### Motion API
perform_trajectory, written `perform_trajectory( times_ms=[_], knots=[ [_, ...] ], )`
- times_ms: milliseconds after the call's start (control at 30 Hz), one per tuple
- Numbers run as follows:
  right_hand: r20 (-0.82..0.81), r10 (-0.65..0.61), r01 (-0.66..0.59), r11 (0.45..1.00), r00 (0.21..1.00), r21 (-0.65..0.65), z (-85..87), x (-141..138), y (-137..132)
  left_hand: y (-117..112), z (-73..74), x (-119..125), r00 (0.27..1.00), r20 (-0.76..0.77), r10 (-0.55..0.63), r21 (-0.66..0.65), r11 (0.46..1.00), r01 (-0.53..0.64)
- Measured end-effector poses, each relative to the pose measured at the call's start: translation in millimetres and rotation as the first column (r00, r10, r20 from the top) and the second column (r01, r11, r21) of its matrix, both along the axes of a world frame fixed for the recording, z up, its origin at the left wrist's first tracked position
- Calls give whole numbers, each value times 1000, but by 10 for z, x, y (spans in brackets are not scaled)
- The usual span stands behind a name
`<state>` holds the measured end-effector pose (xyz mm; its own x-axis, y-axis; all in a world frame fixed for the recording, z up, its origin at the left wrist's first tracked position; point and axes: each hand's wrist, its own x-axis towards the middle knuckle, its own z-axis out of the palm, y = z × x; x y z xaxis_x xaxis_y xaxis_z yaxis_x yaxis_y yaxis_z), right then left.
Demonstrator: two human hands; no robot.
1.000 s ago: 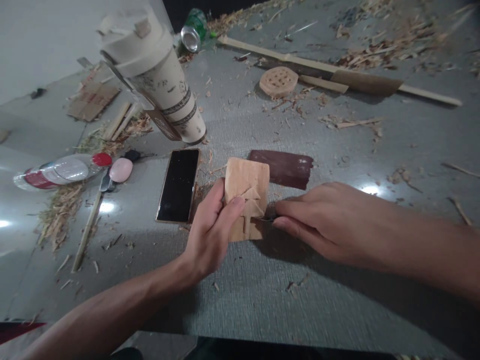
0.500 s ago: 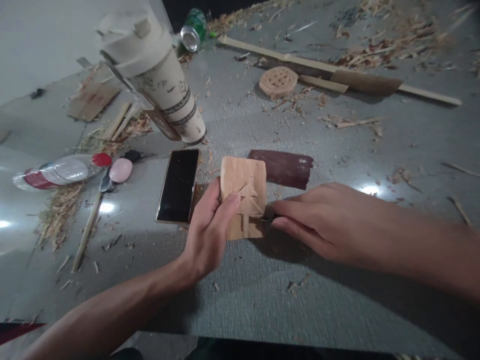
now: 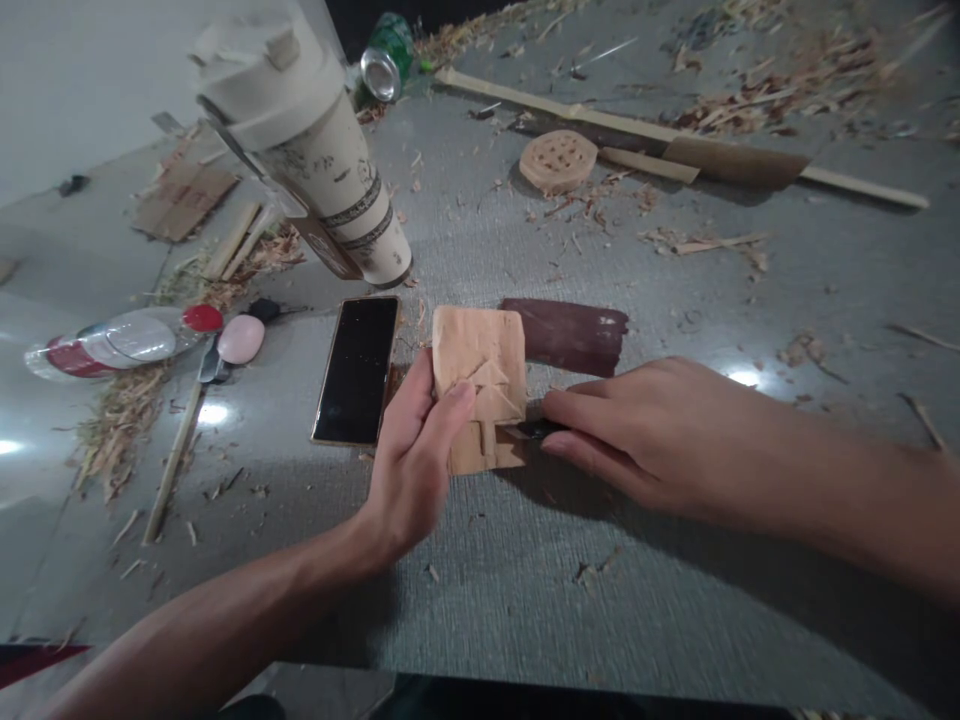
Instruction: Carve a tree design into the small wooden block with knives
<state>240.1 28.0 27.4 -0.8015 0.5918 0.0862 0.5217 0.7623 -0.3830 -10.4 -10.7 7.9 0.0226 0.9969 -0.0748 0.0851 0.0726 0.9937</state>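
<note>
My left hand (image 3: pixel 416 440) grips a pale wooden block (image 3: pixel 480 345) by its left side, the thumb lying over its face. A tree-like shape with a narrow trunk is carved in relief on that face. At the block's lower right edge, my right hand (image 3: pixel 622 430) pinches a small dark-handled carving knife (image 3: pixel 536 428); most of the tool is hidden in the fingers, and its tip is at or very near the wood. Behind the block lies a dark maroon strip (image 3: pixel 574 335), partly covered by it.
A phone (image 3: pixel 356 370) lies left of my left hand. Beyond it stands a tall cup (image 3: pixel 330 170). A plastic bottle (image 3: pixel 127 340) lies at far left, a green can (image 3: pixel 386 60) at the back. A carved wooden disc (image 3: pixel 559 160), long sticks (image 3: pixel 862 188) and shavings cover the far side.
The block and my left hand have shifted slightly left and up. The knife's dark part shows more between my right fingers and the wood.
</note>
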Motion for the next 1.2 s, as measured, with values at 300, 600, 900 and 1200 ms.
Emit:
perform_trajectory(
  times_ms=[300, 600, 900, 1200],
  knots=[
    [-20, 16, -17, 1000, 1000, -6, 11, -2, 10, 19, 60, 15, 999, 25, 35, -4, 999, -35],
    [-6, 33, -33, 999, 999, -37, -6, 20, 16, 4, -22, 2, 998, 14, 56, 10, 998, -56],
    [3, 27, -26, 998, 1000, -57, -15, 14, 24, 11, -36, 3, 998, 25, 53, 4, 999, -54],
    [-6, 28, -28, 997, 1000, -76, -1, 17, 27, -2, -49, -21, 998, 38, 55, -4, 998, -55]
  ],
)
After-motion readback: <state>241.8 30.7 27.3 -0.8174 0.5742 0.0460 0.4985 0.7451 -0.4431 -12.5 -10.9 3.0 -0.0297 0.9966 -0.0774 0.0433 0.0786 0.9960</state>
